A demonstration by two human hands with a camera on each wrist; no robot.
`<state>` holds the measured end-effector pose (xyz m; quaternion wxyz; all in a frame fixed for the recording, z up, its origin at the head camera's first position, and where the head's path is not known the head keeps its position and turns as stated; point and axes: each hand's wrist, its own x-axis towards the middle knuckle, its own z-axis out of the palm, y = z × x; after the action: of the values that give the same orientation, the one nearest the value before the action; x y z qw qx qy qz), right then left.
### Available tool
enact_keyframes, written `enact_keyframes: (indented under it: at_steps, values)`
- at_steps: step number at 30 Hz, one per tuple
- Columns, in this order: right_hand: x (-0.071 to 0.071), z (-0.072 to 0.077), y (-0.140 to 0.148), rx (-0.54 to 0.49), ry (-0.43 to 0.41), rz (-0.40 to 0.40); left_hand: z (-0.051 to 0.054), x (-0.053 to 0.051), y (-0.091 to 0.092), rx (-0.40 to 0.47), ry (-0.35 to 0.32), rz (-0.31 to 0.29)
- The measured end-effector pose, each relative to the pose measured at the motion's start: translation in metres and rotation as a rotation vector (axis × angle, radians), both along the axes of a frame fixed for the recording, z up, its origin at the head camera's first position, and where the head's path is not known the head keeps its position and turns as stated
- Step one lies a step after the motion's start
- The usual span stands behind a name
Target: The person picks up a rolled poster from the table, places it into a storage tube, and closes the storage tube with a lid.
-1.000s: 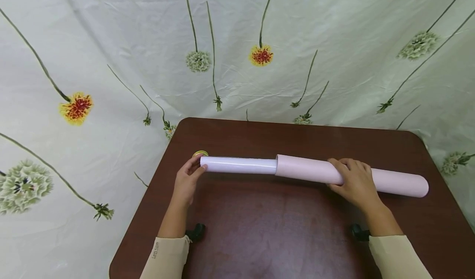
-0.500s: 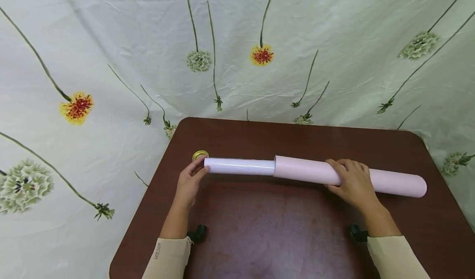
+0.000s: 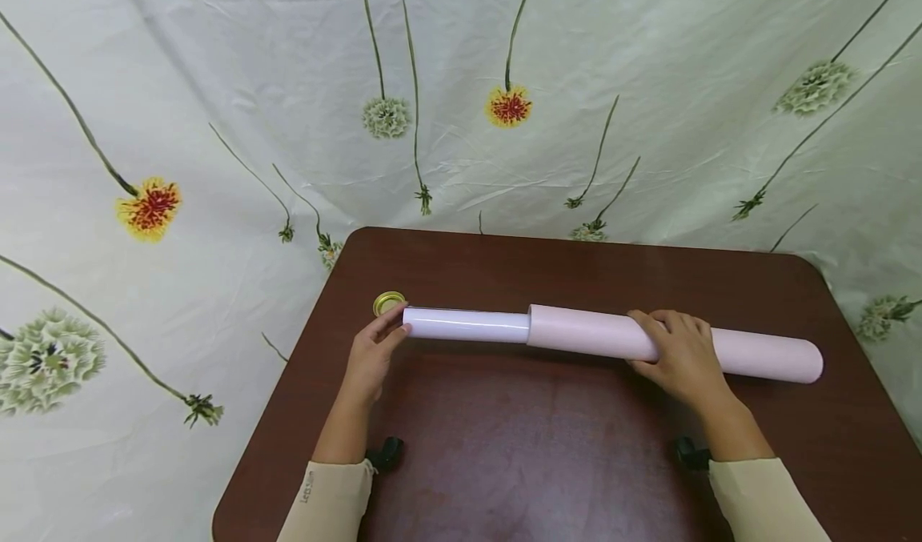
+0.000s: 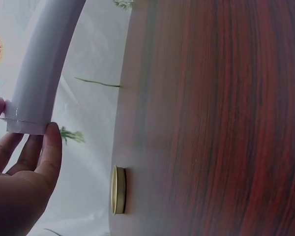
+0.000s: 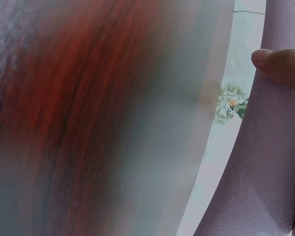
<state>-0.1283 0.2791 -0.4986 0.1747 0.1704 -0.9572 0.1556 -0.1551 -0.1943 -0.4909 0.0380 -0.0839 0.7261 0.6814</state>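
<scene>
A glossy white roll (image 3: 468,325) sticks out of the left end of a wider pale pink tube (image 3: 583,331). At the roll's free left end, the left hand (image 3: 370,354) pinches it between thumb and fingers; the left wrist view shows the roll (image 4: 42,64) with fingertips at its rim and the hand (image 4: 24,182) below. The right hand (image 3: 684,358) grips the pink tube around its middle. In the right wrist view its thumb (image 5: 280,66) lies across the tube (image 5: 265,162). How far the roll reaches inside is hidden.
A round gold lid (image 3: 389,303) lies on the brown table (image 3: 504,462) just behind the left fingertips, and also shows in the left wrist view (image 4: 119,190). Dark straps sit by both wrists. A flower-printed pale cloth (image 3: 446,166) hangs behind the table.
The left hand has moved right with the roll's end, and a shorter length of white shows outside the tube. The pink tube and right hand have shifted slightly left. More of the gold lid is uncovered.
</scene>
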Motion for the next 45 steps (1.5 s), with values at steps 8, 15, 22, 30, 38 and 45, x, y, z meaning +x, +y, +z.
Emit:
enact_keyframes:
  at_steps: [8,15,22,30,38,45]
  values:
    - [0.0,-0.001,-0.005,-0.004,-0.001,0.001,-0.002,-0.001,0.003,0.003,0.019,-0.017]
    - [0.0,-0.002,-0.008,-0.006,-0.003,0.0,-0.004,-0.001,0.007,0.009,0.025,-0.036]
    - [0.0,-0.003,-0.011,-0.003,-0.016,0.002,-0.006,0.0,0.011,0.001,0.009,-0.057]
    - [-0.002,-0.005,-0.015,-0.005,-0.005,0.007,-0.008,0.001,0.016,0.002,0.02,-0.067]
    - [-0.002,-0.006,-0.02,-0.002,-0.015,0.006,-0.008,0.002,0.018,-0.015,0.004,-0.083]
    - [-0.001,-0.008,-0.021,0.0,-0.016,0.003,-0.011,0.003,0.022,0.006,0.001,-0.088]
